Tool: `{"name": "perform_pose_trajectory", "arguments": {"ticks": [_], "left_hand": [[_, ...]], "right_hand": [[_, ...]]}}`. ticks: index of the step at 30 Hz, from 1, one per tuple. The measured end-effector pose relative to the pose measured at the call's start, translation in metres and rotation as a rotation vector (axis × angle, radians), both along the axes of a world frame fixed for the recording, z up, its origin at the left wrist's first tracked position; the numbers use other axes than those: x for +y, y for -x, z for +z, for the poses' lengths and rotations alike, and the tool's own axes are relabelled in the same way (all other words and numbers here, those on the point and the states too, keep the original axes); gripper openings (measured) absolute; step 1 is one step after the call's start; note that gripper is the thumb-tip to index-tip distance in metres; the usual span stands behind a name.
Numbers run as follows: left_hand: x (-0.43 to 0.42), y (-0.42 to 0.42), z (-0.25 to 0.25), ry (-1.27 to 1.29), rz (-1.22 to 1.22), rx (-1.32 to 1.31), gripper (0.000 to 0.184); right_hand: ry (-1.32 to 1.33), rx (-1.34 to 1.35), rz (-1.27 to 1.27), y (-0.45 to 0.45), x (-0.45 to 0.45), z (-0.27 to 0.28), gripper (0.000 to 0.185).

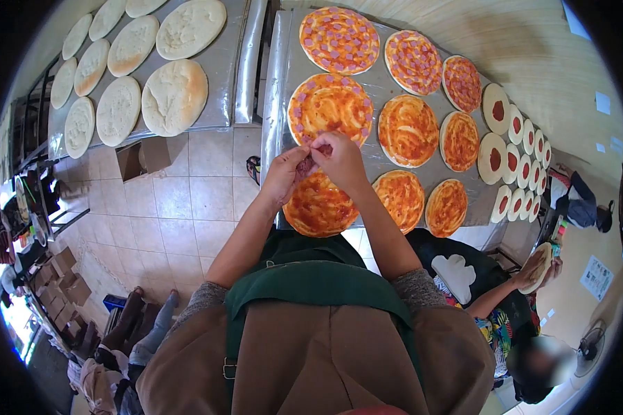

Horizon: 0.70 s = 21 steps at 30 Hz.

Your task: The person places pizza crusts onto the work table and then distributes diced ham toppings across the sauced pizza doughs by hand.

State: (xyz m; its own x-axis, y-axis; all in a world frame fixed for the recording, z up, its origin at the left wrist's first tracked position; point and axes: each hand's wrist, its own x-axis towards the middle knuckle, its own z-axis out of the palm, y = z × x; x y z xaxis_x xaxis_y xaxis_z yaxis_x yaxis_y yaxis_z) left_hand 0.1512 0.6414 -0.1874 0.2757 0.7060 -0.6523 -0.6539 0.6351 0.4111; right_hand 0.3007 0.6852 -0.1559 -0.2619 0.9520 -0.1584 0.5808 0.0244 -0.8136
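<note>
My left hand (pixel 282 176) is closed around a small bunch of pink sausage pieces (pixel 304 167), partly hidden by its fingers. Its fingertips meet those of my right hand (pixel 340 160), which is pinched; whether a piece sits in that pinch I cannot make out. Both hands are over the near edge of a pizza base (pixel 331 104) with orange-red sauce and sausage pieces around its rim. Just below them lies a sauced base (pixel 320 207) with no sausage showing. Beyond is a pizza (pixel 339 40) covered all over with sausage pieces.
More sauced bases (pixel 408 131) fill the metal table (pixel 275 90); farther right, several bases carry only a dab of sauce (pixel 496 111). Plain bases (pixel 174 97) lie on another table at left. At right a co-worker holds a base (pixel 536 268). A cardboard box (pixel 143 159) is on the floor.
</note>
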Motion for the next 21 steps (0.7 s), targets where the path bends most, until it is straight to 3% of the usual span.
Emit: {"name": "perform_pose_trajectory", "arguments": {"ticks": [3,12,18,21], "left_hand": [[-0.001,-0.002,0.005,-0.004,-0.039,0.0,0.027],[-0.003,-0.009,-0.004,-0.044,-0.123,0.112,0.024],[-0.004,-0.003,-0.003,-0.015,-0.064,0.139,0.024],[-0.004,0.001,-0.004,-0.028,-0.036,0.147,0.024]], "right_hand": [[0.439,0.408,-0.172,-0.017,0.001,-0.006,0.009],[0.059,0.065,0.01,-0.028,-0.009,0.01,0.017],[0.308,0.394,-0.221,-0.056,-0.002,-0.03,0.017],[0.388,0.415,-0.276,-0.06,0.009,-0.032,0.018]]}}
